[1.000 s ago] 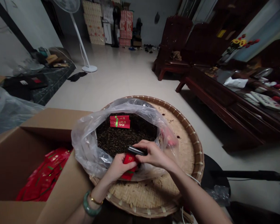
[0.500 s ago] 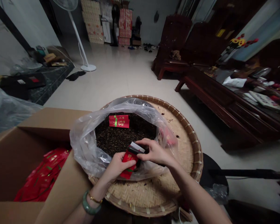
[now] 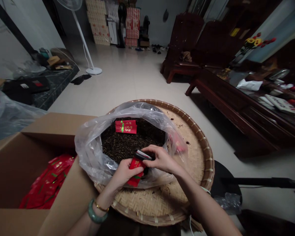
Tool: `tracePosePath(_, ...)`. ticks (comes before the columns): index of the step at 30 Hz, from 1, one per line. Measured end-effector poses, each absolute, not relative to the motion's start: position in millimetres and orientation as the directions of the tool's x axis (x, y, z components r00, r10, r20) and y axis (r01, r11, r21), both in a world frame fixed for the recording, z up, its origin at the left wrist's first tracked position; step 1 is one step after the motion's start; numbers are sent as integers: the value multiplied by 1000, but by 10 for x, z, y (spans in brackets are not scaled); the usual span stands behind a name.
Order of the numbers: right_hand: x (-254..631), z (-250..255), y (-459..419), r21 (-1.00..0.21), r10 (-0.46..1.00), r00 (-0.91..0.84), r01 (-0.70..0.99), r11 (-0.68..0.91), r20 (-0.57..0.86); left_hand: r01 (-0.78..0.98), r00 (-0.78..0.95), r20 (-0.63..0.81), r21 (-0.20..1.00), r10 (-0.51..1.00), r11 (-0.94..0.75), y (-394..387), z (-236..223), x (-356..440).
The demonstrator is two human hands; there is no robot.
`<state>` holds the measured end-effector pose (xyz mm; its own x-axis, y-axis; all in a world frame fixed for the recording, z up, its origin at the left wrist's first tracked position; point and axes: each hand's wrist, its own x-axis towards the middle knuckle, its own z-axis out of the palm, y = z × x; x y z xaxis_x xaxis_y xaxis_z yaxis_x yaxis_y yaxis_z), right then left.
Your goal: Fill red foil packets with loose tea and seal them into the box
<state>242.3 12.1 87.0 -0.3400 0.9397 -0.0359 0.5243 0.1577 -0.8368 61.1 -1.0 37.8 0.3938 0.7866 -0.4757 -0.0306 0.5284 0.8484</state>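
I am holding one red packet (image 3: 138, 162) over the near edge of the bag (image 3: 88, 139), my left hand (image 3: 125, 171) clamping it with the thumb across its front. Its long axis is running away from me and leaning slightly rightward, so its far end is pointing at the piece (image 3: 144, 155), a small black-and-white thing that I am not managing to identify. My right hand (image 3: 161, 159) is pinching that piece, whose length is lying crosswise at the packet's far end. The left hand is the nearer one, gripping the packet itself; the right is hovering just beside it, and I cannot tell whether its thumb is touching.

Counting outward, I am seeing one packet in hand and one piece. Beyond, at least two loose packets (image 3: 126, 127) are overlapping on dark leaves (image 3: 119, 144) inside the one bag. That bag is resting on one round tray (image 3: 193, 154). To my left, one box (image 3: 60, 124) is standing open, holding a heap (image 3: 46, 185) of red packets too jumbled for counting. One white fan (image 3: 81, 36) is standing well apart.
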Motion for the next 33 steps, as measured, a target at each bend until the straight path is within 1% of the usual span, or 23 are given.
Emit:
tracePosePath(6, 2401, 876, 110, -837, 940, -340, 522, 162, -31, 0, 391, -452, 871, 802, 491, 0, 374, 597)
tracePosePath(12, 2382, 863, 89, -846, 936, -350, 510, 157, -38, 18, 370, -462, 871, 806, 491, -8, 383, 609)
tracePosePath(14, 2412, 854, 96, -872, 941, -333, 475, 121, -51, 20, 374, -466, 868, 802, 495, -8, 379, 606)
tracePosePath(17, 2532, 816, 127, -930, 952, -287, 367, 3, -110, 19, 386, -475, 862, 791, 507, -7, 364, 586)
tracePosePath(18, 2588, 789, 139, -934, 955, -263, 356, -33, -134, 15, 387, -478, 858, 788, 513, -8, 358, 578)
tracePosePath(19, 2647, 753, 148, -924, 960, -233, 377, -56, -153, 6, 388, -483, 853, 785, 522, -9, 352, 570)
tracePosePath(20, 2704, 706, 153, -899, 967, -196, 433, -64, -163, -8, 386, -486, 848, 784, 530, -12, 346, 564)
tracePosePath(22, 2799, 590, 145, -794, 976, -141, 606, -45, -163, -32, 385, -489, 840, 783, 541, -20, 339, 557)
tracePosePath(24, 2855, 479, 114, -661, 975, -140, 750, -10, -173, -45, 387, -488, 838, 783, 544, -28, 338, 560)
tracePosePath(26, 2860, 422, 73, -572, 970, -161, 820, 27, -185, -48, 393, -482, 839, 783, 541, -34, 344, 571)
tracePosePath(27, 2841, 426, 54, -556, 970, -170, 830, 45, -175, -46, 396, -479, 841, 783, 538, -36, 349, 578)
tracePosePath(29, 2759, 494, 30, -579, 977, -182, 811, 84, -113, -35, 398, -471, 849, 787, 527, -41, 362, 594)
tracePosePath(32, 2547, 650, 41, -678, 974, -225, 713, 178, 20, -5, 405, -458, 864, 791, 503, -52, 383, 619)
tracePosePath(33, 2466, 681, 54, -691, 966, -252, 687, 225, 63, 9, 413, -453, 869, 790, 494, -59, 389, 625)
